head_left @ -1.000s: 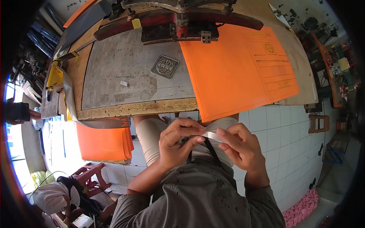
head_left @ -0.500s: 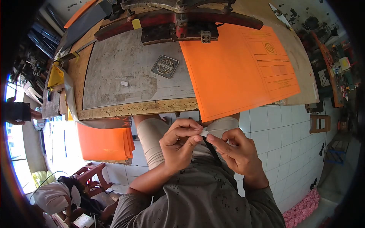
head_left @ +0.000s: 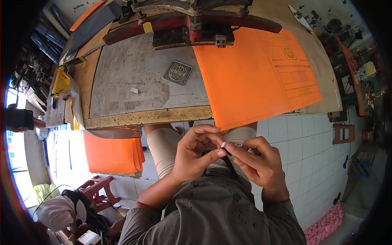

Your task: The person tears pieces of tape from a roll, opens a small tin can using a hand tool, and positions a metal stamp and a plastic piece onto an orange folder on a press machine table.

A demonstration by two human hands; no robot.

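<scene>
My right hand [head_left: 261,161] pinches a small white strip [head_left: 223,145] between thumb and fingers, above my lap. My left hand [head_left: 198,153] is close beside it, with index finger and thumb spread apart; a fingertip and the thumb are near the strip, but whether they touch it I cannot tell. On the worn grey board [head_left: 122,69] in front lies a square metal plate [head_left: 178,72] with a round globe-like emblem. A small white scrap [head_left: 134,90] rests to its left.
A large orange printed sheet [head_left: 253,77] overhangs the table's front edge at right. Above the board stands a red and black iron press [head_left: 194,34]. Orange sheets [head_left: 112,153] are stacked low at left. Another person [head_left: 61,212] is at lower left, near a red stool [head_left: 98,188].
My left hand's index finger has lifted away from the thumb, opening the grasp around the white strip. My right hand has shifted slightly right, and less of the strip shows.
</scene>
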